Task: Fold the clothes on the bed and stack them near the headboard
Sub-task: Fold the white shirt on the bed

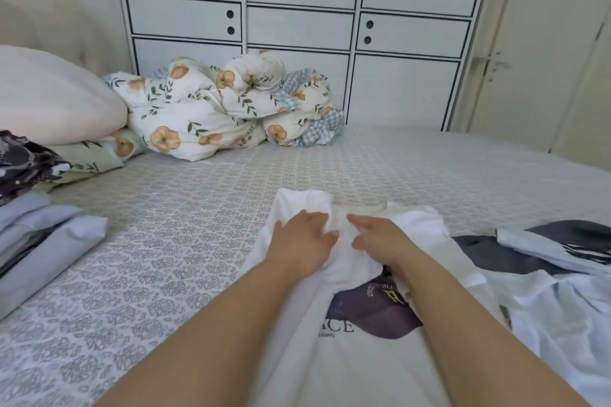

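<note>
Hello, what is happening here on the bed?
A person is folding laundry on the bed. Both hands, left hand and right hand, press on bunched cloth at the upper part of a white T-shirt with a dark print. Folded light blue clothes already lie at the left, near the pillow. More unfolded garments wait at the right.

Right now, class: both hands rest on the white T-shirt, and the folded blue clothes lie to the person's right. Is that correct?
One detail is wrong. The head view shows the folded blue clothes to the person's left, not right. The left hand and right hand do rest on the white T-shirt.
</note>
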